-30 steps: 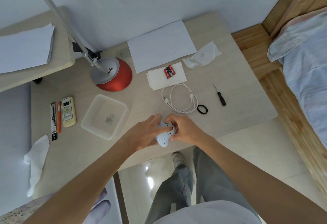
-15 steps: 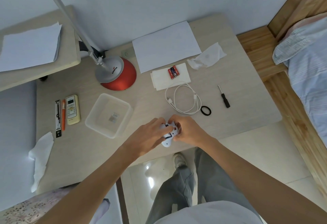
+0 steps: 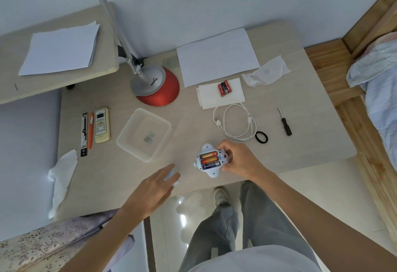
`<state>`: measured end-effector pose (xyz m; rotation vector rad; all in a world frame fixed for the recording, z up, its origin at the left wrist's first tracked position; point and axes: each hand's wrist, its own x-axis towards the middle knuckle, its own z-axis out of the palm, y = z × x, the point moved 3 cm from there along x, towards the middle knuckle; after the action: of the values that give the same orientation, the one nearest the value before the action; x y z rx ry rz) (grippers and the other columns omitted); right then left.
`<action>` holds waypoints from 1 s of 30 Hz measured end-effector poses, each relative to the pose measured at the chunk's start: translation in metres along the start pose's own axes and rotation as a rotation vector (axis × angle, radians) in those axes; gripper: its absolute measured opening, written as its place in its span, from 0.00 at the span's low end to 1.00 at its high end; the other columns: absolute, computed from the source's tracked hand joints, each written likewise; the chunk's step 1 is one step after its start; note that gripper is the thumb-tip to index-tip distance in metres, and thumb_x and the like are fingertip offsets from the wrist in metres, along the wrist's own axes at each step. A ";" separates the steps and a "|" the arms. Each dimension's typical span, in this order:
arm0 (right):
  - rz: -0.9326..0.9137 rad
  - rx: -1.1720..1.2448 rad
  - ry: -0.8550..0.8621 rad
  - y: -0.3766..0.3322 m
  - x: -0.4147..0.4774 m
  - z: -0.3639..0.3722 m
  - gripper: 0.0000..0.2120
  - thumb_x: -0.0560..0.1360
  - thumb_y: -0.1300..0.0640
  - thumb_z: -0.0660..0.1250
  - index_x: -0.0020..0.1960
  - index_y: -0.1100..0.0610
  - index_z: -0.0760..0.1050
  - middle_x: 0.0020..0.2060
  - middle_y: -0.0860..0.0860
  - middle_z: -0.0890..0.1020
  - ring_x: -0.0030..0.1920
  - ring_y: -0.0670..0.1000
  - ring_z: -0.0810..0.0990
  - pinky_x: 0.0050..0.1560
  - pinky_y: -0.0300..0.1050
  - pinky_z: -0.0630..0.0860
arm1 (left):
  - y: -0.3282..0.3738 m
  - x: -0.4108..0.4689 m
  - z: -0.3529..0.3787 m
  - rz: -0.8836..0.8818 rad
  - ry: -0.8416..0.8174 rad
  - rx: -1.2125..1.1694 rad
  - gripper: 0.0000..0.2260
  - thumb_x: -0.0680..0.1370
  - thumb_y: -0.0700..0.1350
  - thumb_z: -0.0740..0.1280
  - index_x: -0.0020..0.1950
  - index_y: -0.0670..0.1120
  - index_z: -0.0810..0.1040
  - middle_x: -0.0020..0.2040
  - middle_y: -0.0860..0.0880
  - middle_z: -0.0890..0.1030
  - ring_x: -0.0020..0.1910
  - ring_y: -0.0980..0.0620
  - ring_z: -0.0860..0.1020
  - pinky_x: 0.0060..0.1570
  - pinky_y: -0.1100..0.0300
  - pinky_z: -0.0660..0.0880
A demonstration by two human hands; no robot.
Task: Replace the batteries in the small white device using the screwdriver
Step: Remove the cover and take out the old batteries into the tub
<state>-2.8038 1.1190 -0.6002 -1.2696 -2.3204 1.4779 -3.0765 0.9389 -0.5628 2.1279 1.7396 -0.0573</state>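
Observation:
The small white device (image 3: 211, 172) lies near the table's front edge with its battery compartment open; three batteries (image 3: 210, 159) sit inside, two orange and one dark. My right hand (image 3: 237, 160) grips its right side. To the left of the device, my left hand (image 3: 153, 188) is low over the table with a small white piece, likely the battery cover (image 3: 171, 175), under its fingertips. Three spare batteries (image 3: 224, 88) rest on a folded white tissue at the back. The black-handled screwdriver (image 3: 284, 122) lies alone on the right of the table.
A clear plastic tray (image 3: 144, 134) stands left of the device. A coiled white cable (image 3: 236, 123) and a black hair band (image 3: 261, 137) lie behind it. The red lamp base (image 3: 158, 87), paper sheet (image 3: 217, 56), remote (image 3: 102, 124) and pens sit further off.
Both hands were together on the device. My left hand has come away to the left with the white cover piece, and the open battery compartment now shows.

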 end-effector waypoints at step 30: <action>0.034 -0.083 0.034 -0.007 -0.008 0.002 0.22 0.69 0.62 0.83 0.56 0.50 0.76 0.48 0.46 0.86 0.47 0.46 0.86 0.49 0.49 0.86 | 0.063 0.038 -0.039 -0.369 0.221 -0.203 0.27 0.86 0.63 0.60 0.84 0.53 0.65 0.80 0.50 0.69 0.77 0.49 0.71 0.63 0.48 0.82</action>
<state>-2.8038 1.1112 -0.5926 -1.3501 -2.3732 1.3720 -3.0161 0.9771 -0.5199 1.7025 2.1463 0.2523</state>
